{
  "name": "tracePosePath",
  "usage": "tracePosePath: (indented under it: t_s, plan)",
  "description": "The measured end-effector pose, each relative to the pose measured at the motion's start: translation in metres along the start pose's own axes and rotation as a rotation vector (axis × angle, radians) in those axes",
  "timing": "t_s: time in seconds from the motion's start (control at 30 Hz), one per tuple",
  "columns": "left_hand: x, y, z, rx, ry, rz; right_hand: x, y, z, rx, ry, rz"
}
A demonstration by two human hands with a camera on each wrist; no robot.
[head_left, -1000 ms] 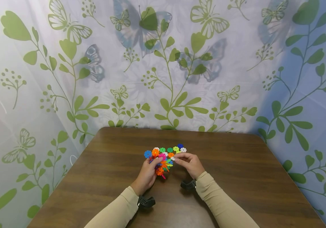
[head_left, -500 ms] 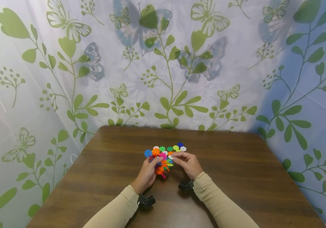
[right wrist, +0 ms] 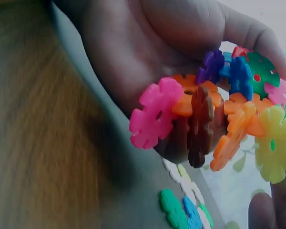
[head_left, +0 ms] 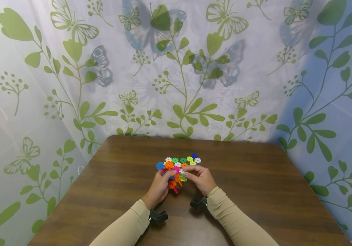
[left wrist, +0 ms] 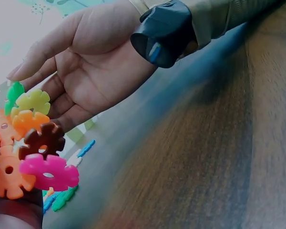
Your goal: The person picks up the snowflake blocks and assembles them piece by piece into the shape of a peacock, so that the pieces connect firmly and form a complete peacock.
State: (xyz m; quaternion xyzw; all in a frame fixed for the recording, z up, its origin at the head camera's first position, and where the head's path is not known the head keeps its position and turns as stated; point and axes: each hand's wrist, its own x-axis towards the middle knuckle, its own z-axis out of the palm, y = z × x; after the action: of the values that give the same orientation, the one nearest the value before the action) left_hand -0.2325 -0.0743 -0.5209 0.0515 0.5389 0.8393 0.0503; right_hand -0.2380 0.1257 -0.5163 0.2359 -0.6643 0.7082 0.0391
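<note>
Left grip curled round a cluster of notched plastic discs, carried above the tabletop. Right grip narrow, thumb and finger pinching one white disc at the cluster's right side; cannot tell if it has slotted in.

Progress, by judgement: assembly well under way. Done: many discs joined at angles in one piece. Left: seating the pinched disc, perhaps; the loose discs beyond both grips look unused.

Counts:
- Hands two, cluster one.
- Cluster: at least ten discs, some behind fingers. By the right wrist view, among them: one brown disc, one purple disc, one yellow disc, three orange.
- Loose, beyond the grips: three white discs, two green discs, two yellow-green discs, one dark blue disc, one orange disc.
- Blue disc just past left grip: cluster's or loose, uncertain.
</note>
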Motion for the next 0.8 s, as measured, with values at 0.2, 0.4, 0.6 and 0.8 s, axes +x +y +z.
tracePosePath:
  t_s: [0.2,0.4,0.6,0.8]
  plan:
    - [0.000,0.000,-0.001,0.009,0.007,0.012,-0.001,0.000,0.008,0.024,0.035,0.050]
    - [-0.001,0.001,-0.004,0.027,-0.029,0.003,-0.001,0.000,0.012,0.086,0.051,0.098]
    - [0.001,0.004,-0.007,0.061,-0.071,0.004,0.001,-0.002,0.009,-0.003,0.038,0.099]
    - [0.003,0.009,-0.011,0.125,-0.124,-0.007,0.000,-0.011,0.009,-0.110,0.027,0.080]
